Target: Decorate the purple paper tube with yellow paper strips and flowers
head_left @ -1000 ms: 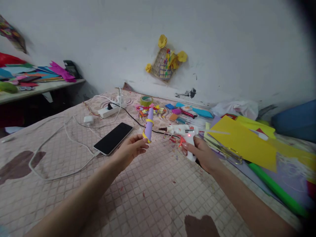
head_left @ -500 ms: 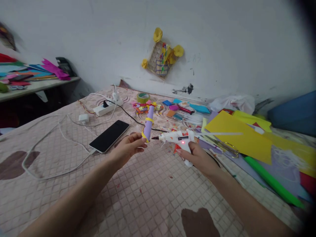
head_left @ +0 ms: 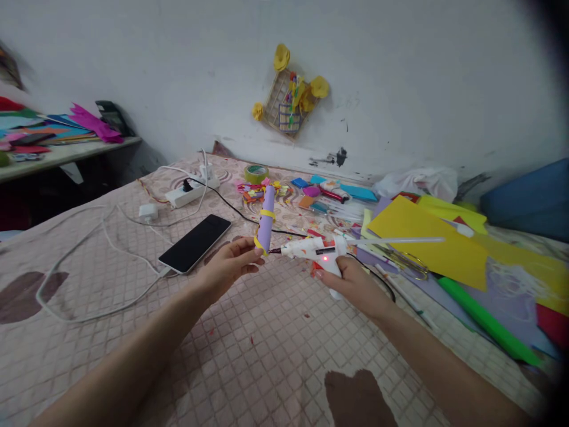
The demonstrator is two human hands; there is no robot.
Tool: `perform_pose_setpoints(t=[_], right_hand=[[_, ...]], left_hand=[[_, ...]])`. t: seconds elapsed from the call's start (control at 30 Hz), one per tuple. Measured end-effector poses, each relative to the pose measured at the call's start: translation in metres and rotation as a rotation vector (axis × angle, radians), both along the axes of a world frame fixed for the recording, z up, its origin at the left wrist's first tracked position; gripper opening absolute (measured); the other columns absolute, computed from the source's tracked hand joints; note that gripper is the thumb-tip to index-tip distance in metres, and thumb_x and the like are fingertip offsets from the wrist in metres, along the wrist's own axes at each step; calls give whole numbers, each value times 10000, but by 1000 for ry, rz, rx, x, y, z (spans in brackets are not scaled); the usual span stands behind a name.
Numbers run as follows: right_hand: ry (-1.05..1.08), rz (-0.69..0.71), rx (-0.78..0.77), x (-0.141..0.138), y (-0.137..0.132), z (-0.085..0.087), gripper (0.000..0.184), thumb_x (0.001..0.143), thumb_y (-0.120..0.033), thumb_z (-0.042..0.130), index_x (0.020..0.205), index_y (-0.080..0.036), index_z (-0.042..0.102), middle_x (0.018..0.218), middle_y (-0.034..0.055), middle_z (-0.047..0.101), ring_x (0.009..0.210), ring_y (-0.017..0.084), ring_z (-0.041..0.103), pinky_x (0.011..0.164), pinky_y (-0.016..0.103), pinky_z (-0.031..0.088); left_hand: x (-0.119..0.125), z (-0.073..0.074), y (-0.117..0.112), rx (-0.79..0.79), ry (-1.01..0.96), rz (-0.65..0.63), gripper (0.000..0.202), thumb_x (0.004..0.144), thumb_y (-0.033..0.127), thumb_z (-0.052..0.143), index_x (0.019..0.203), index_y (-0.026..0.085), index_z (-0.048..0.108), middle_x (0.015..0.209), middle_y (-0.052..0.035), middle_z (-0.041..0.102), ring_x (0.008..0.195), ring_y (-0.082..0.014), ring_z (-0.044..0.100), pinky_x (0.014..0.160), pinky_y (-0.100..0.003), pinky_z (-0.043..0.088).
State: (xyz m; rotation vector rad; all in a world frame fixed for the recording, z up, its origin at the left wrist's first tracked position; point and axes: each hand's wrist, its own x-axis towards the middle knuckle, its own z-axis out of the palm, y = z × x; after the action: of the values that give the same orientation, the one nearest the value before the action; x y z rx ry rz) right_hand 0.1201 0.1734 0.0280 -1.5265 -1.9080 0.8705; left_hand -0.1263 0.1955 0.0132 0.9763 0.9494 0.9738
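Between the fingertips of my left hand is the lower end of a purple paper roll, tilted slightly, with yellow bands around its middle and bottom. My right hand is wrapped around the handle of a white glue gun, whose red light is on. A long clear glue stick juts from the gun's back. The dark nozzle points left at the roll's lower yellow band; it looks very close, and I cannot tell whether they touch.
A phone on a white cable lies left of my hands, near a power strip. Behind the roll are green tape and paper scraps. Scissors, yellow sheets and a green roll lie right.
The glue gun has moved a little left, its nozzle now nearer the bottom of the purple roll. My left hand keeps its hold, and the view has shifted slightly.
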Motion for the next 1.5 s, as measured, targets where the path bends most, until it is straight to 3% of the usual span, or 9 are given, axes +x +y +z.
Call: perform_pose_setpoints(t=[0.57, 1.1, 1.5], right_hand=[[-14, 94, 134, 2, 1, -4, 242, 778, -351, 502, 619, -169, 506, 561, -20, 455, 498, 107, 384, 454, 224, 290], [-30, 137, 228, 0, 1, -2, 254, 785, -278, 484, 560, -187, 408, 554, -26, 440, 515, 109, 396, 492, 227, 311], [-98, 123, 286, -2, 0, -2, 203, 793, -297, 460, 631, -178, 495, 620, 6, 542, 581, 145, 462, 556, 249, 357]], left_hand=[[1, 1, -1, 3, 28, 9, 223, 676, 297, 688, 853, 185, 611, 864, -5, 571, 724, -92, 528, 658, -218, 404], [2, 2, -2, -18, 30, 18, 254, 665, 318, 694, 849, 172, 595, 849, -13, 547, 723, -96, 519, 636, -206, 409], [3, 3, -3, -21, 43, 24, 241, 674, 311, 682, 851, 173, 593, 853, -18, 568, 715, -104, 533, 651, -224, 410]])
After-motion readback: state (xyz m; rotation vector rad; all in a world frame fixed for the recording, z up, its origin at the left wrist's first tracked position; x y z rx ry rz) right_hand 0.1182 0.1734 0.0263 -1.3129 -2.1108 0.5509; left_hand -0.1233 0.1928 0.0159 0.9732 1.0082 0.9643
